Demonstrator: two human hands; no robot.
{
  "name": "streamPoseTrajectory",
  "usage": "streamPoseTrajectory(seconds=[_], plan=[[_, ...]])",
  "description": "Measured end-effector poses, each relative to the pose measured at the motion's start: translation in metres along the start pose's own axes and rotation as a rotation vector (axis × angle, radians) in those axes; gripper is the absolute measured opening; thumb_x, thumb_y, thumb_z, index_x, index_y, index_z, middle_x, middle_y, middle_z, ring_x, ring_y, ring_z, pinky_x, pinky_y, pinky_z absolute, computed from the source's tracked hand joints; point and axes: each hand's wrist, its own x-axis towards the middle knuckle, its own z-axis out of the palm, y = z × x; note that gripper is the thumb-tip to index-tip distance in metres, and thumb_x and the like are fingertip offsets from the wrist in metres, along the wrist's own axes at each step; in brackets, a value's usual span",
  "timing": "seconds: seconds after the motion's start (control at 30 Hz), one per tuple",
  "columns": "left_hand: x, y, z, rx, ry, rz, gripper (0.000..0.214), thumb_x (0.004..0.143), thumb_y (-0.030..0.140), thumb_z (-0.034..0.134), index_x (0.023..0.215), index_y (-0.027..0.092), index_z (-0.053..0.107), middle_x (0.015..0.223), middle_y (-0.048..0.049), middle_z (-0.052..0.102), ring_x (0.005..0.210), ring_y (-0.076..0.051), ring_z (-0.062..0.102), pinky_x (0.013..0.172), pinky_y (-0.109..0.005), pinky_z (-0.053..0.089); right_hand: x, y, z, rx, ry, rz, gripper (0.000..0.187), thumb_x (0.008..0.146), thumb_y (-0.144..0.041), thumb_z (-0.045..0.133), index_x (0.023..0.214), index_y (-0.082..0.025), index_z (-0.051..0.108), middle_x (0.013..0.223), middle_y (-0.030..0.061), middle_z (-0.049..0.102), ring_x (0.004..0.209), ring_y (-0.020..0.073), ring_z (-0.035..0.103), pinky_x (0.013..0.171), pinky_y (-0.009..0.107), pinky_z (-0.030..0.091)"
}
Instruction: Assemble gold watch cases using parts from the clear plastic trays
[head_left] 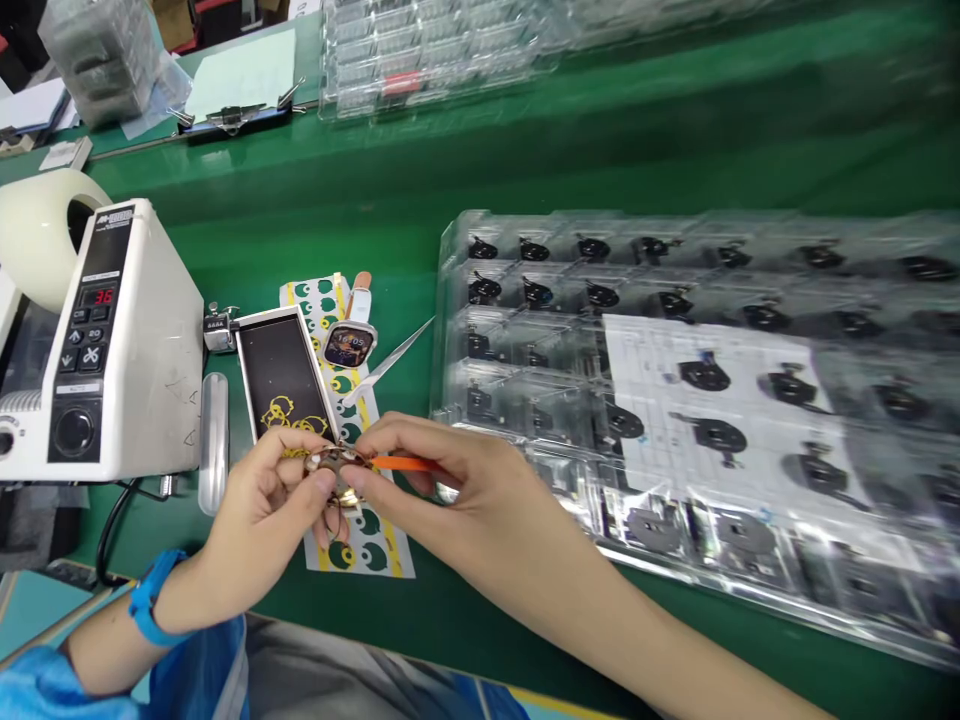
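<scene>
Between my two hands is a small round electronic part (335, 460) with shiny metal and thin dark leads. My left hand (277, 490) pinches it from the left with thumb and fingers. From the right, the thumb and forefinger of my right hand (427, 465) touch its edge. An orange stick-like tool (405, 463) lies in my right hand, its tip at the part; its far end is hidden by the fingers. Just beyond sits a black-lined box (281, 365) with yellow ring-shaped pieces (296, 412). Under the hands runs a white sticker sheet (370, 540) with yellow and green shapes.
A tape dispenser (135, 340) stands at left, a smartwatch (350, 343) and pointed metal tweezers (394, 360) beyond the hands. Clear trays (525, 215) of black round parts fill the right, over a paper sheet (637, 360). A clipboard (244, 80) and more trays (442, 50) lie behind.
</scene>
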Motion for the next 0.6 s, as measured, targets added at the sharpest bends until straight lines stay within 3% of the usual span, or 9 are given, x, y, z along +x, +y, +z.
streamPoseTrajectory(seconds=[0.27, 0.6], plan=[[-0.0005, 0.0012, 0.0037, 0.042, 0.023, -0.003, 0.034, 0.082, 0.041, 0.072, 0.092, 0.017, 0.052, 0.057, 0.0055, 0.062, 0.050, -0.006, 0.059, 0.050, -0.012, 0.049, 0.0007, -0.0014, -0.0010, 0.028, -0.017, 0.051, 0.021, 0.084, -0.019, 0.057, 0.063, -0.019, 0.060, 0.060, -0.0042, 0.055, 0.052, 0.0082, 0.043, 0.047, 0.022, 0.030], [-0.0005, 0.0007, 0.0049, 0.120, 0.040, 0.023, 0.029, 0.084, 0.038, 0.070, 0.092, 0.018, 0.051, 0.059, 0.0049, 0.060, 0.049, -0.008, 0.058, 0.049, -0.015, 0.050, -0.0008, 0.0014, 0.0012, -0.030, 0.013, -0.040, 0.020, 0.084, -0.012, 0.057, 0.065, -0.019, 0.059, 0.061, -0.0041, 0.058, 0.053, 0.0087, 0.048, 0.046, 0.022, 0.033]])
